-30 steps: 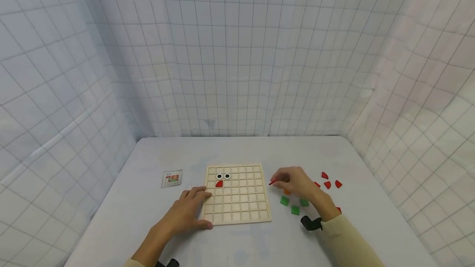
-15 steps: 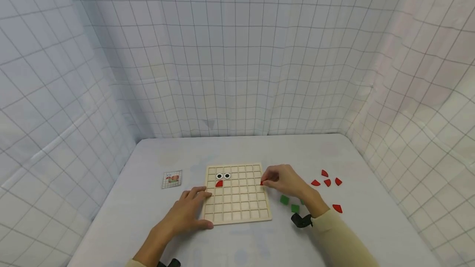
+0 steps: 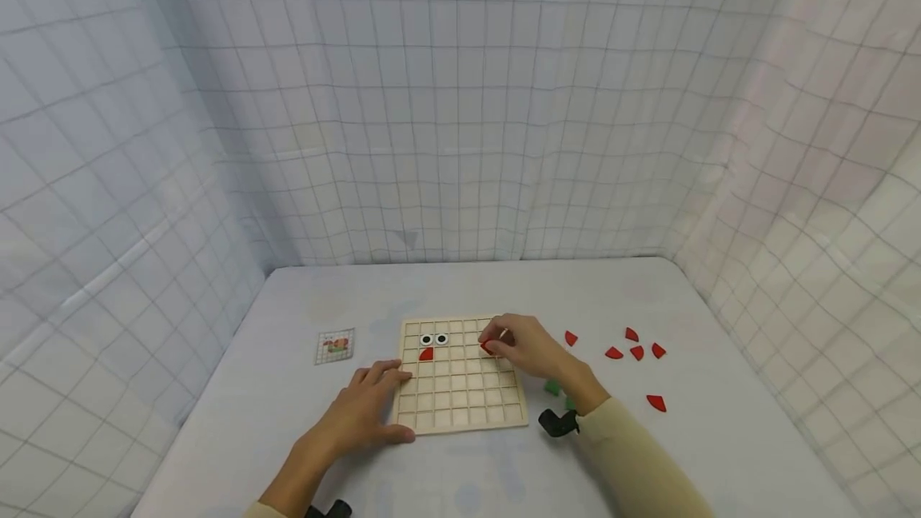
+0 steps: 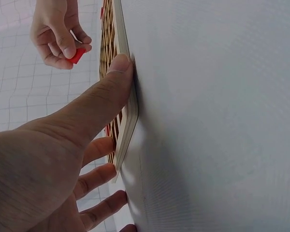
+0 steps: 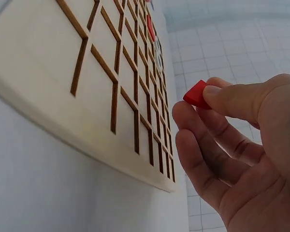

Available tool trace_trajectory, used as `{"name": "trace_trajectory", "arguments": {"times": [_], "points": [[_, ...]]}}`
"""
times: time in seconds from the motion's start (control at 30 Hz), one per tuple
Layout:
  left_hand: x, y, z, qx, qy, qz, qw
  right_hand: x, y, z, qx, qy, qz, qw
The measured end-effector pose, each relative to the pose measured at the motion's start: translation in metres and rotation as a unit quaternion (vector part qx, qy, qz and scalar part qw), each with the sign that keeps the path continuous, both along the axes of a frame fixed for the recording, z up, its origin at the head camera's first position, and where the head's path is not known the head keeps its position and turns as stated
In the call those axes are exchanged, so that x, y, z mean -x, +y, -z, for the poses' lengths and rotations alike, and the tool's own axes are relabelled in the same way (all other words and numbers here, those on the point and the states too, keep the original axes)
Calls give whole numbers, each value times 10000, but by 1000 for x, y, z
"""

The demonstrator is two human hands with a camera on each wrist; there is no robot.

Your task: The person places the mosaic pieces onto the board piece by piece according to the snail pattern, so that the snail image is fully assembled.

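A pale wooden grid board (image 3: 460, 404) lies on the table. Two round eye tiles (image 3: 434, 340) sit side by side in its upper left cells, with a red quarter-circle tile (image 3: 427, 354) just below. Over the board's right part, my right hand (image 3: 531, 348) pinches another red tile (image 5: 195, 94) between thumb and fingers, raised off the grid in the right wrist view. My left hand (image 3: 362, 408) rests at the board's near left corner, thumb (image 4: 106, 94) along the front edge and spread fingers at the left edge.
Several red quarter-circle tiles (image 3: 636, 352) are scattered right of the board. Green square tiles (image 3: 552, 388) lie partly hidden under the right forearm. A small gridded picture card (image 3: 334, 346) lies left of the board. Grid-patterned cloth (image 3: 460, 142) hangs behind the table.
My right hand has moved left from among the loose tiles to over the board, carrying the red tile. My left hand stays in place at the board's corner.
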State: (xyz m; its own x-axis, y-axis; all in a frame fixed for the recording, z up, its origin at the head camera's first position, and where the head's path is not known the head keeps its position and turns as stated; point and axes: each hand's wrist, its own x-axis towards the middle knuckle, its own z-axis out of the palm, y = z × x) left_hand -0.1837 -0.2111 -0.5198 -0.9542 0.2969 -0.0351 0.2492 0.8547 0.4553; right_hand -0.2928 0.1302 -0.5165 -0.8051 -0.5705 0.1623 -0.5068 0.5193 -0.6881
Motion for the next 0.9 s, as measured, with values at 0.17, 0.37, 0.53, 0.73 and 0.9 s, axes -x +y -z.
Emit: {"name": "trace_trajectory", "arguments": {"times": [0.17, 0.37, 0.53, 0.73, 0.9], "points": [[1, -1, -2, 38, 17, 4, 10000, 5, -18, -1, 33, -55, -223, 9997], [2, 1, 0, 40, 27, 74, 10000, 8, -36, 7, -34, 18, -143, 9999], [4, 3, 2, 43, -10, 95, 9999, 8, -48, 10, -6, 31, -1, 10000], [6, 4, 1, 194, -48, 73, 9998, 9, -65, 11, -31, 175, 136, 9998], [6, 3, -2, 254, -64, 71, 9996, 10, -77, 13, -27, 224, 163, 9996]]}}
